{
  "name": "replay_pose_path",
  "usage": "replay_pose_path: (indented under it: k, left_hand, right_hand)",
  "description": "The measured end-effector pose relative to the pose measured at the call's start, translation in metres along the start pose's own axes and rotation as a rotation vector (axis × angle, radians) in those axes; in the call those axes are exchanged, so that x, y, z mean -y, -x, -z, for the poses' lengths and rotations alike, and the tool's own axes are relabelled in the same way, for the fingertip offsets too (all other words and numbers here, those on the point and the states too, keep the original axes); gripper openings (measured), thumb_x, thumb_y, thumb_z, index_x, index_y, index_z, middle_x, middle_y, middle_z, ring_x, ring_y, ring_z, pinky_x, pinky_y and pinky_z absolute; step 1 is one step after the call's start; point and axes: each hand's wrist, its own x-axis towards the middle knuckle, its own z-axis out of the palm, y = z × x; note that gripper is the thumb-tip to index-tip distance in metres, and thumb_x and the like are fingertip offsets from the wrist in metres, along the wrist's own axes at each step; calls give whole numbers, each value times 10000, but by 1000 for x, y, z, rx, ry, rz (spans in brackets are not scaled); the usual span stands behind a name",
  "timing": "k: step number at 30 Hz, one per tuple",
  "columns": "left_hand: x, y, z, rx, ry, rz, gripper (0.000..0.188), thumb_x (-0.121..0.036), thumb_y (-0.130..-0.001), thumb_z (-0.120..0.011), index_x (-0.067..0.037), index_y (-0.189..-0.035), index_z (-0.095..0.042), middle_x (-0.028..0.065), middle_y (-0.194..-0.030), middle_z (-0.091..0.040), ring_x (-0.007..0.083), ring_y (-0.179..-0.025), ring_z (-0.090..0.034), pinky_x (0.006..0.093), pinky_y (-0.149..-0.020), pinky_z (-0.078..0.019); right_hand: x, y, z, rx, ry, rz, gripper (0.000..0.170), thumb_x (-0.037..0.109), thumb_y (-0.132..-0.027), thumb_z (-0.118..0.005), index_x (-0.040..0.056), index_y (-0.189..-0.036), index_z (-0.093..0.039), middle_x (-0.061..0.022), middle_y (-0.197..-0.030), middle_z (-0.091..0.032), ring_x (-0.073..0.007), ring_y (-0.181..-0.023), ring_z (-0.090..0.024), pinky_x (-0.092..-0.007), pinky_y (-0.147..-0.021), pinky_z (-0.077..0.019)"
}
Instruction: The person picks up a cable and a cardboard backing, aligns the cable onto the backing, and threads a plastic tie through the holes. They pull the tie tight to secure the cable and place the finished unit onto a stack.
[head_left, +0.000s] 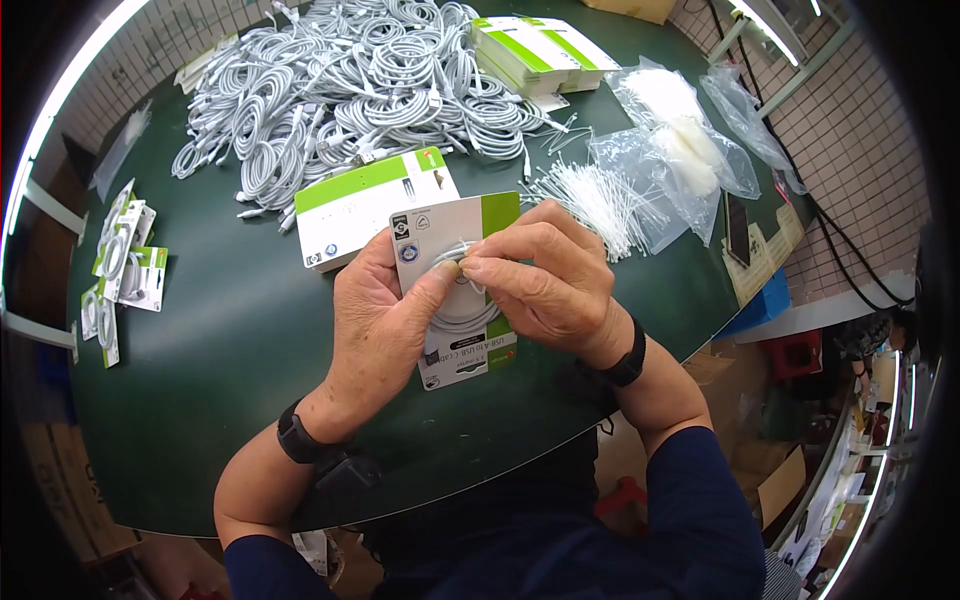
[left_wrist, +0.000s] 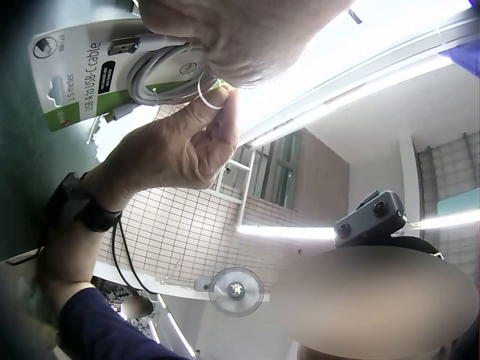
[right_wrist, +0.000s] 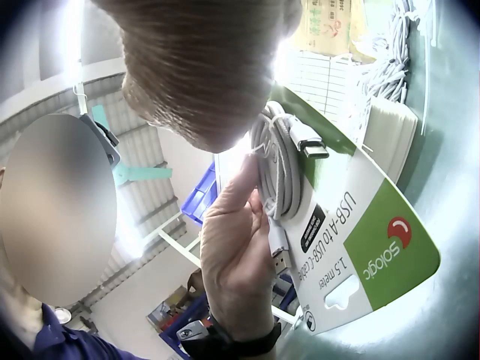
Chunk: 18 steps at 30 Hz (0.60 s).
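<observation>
My left hand (head_left: 375, 315) grips a green-and-white packaging card (head_left: 488, 212) by its edge, thumb over the front. A coiled light-grey USB cable (head_left: 465, 320) lies against the card. Its USB-C plug (right_wrist: 311, 146) and USB-A plug (right_wrist: 279, 253) show in the right wrist view. My right hand (head_left: 550, 275) pinches a thin white tie (left_wrist: 201, 94) between thumb and forefinger, close by the left thumb tip. In the left wrist view the tie bends in a small loop beside the coil. The card is held tilted above the table, its printed lettering upside down in the head view.
Beyond the hands sits a stack of cards (head_left: 370, 200), with a large heap of coiled cables (head_left: 340, 90) behind. Another card stack (head_left: 535, 55) stands farther back. White ties (head_left: 595, 205), plastic bags (head_left: 680, 140) and a phone (head_left: 737, 230) lie right; carded cables (head_left: 120, 260) lie left.
</observation>
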Motion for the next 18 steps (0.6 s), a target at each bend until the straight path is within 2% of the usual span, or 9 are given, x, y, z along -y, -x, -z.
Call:
replay_pose_path:
  k: [15,18]
  left_hand:
    - [-1,2,-1,2,-40,-11,324,-16,-1008,-657,46,-1323,-612,117,-1189,-735,142,-1049,-705,300,-926,-578]
    - [-3,3,0,30,-152,-40,320,-33,-1006,-674,40,-1313,-622,107,-1175,-738,131,-1039,-697,293,-917,-572]
  right_hand:
    - [-2,-4,0,3,-60,-99,332,-85,-759,-809,93,-1035,-759,-71,-929,-745,-230,-743,-645,-317,-612,-517]
    - [-2,-4,2,24,-100,-144,328,-85,-758,-807,89,-1032,-759,-70,-924,-746,-231,-737,-647,-317,-607,-517]
